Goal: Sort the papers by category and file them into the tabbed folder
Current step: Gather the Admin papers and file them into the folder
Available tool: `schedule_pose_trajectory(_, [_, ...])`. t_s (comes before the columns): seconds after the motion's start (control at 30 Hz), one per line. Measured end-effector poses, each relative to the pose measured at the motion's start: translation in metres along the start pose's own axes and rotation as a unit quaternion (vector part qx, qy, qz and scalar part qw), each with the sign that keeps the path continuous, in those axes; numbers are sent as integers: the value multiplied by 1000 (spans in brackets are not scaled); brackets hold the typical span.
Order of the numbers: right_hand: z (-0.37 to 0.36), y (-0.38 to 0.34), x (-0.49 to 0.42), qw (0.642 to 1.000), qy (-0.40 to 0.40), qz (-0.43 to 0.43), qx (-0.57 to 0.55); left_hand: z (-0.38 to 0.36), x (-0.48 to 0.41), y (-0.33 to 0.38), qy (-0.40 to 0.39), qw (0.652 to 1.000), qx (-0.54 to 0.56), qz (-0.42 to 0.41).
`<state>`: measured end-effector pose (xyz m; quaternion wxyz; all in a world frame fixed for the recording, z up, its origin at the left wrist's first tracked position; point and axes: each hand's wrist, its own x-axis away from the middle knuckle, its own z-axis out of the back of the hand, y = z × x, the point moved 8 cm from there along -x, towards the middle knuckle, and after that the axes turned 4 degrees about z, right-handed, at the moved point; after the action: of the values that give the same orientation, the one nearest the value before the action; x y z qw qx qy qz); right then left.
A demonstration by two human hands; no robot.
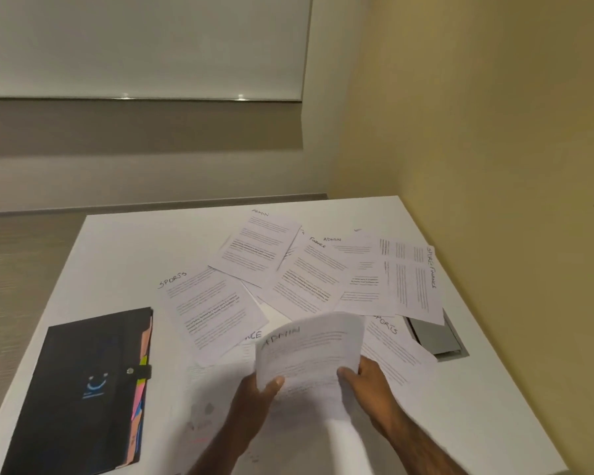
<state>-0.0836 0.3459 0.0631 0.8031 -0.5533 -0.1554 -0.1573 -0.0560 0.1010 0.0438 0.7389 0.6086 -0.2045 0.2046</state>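
- Right of the folder (83,389), at the near edge of the counter (124,252), the left hand (258,392) and right hand (367,375) both grip one ADMIN sheet (309,351).
- The fingers (276,382) of each hand are clamped on the sheet's lower corners, thumbs on its front. The sheet is lifted off the counter, curved and blurred.
- The folder is black, closed by a strap (144,370), and lies flat. Its coloured tabs (139,395) stick out along the edge that faces the hands.
- Just right of the folder's far corner lies a SPORTS sheet (213,310), tilted and flat on the counter.
- Farther right of the folder, behind the held sheet, a FINANCE sheet (254,335) is mostly hidden. Another SPORTS sheet (395,351) lies beyond the right hand.
- Well right of the folder and farther back, loose papers (306,272) marked ADMIN, FINANCE and SPORTS overlap in a fan.
- At the far right of that spread, well away from the folder, a grey plate (436,337) sits in the counter, partly under one paper.
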Motion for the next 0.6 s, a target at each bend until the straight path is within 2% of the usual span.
schedule_pose_trajectory(0.13, [-23,-21,-2,999,-10,-2,-41,36,-12,24,-9,996,77,-34])
schedule_pose_trajectory(0.23, [-48,-27,-3,998,-23,7,-58,60,-22,35,-19,995,90,-47])
schedule_pose_trajectory(0.37, [-63,-23,-5,995,4,-12,-97,78,-40,39,-28,993,108,-30])
schedule_pose_trajectory(0.5, [-66,-21,-19,983,4,-35,-182,73,-51,38,-85,990,110,-6])
schedule_pose_trajectory(0.6, [-57,-21,-37,980,0,-39,-198,61,-55,34,-113,985,129,8])
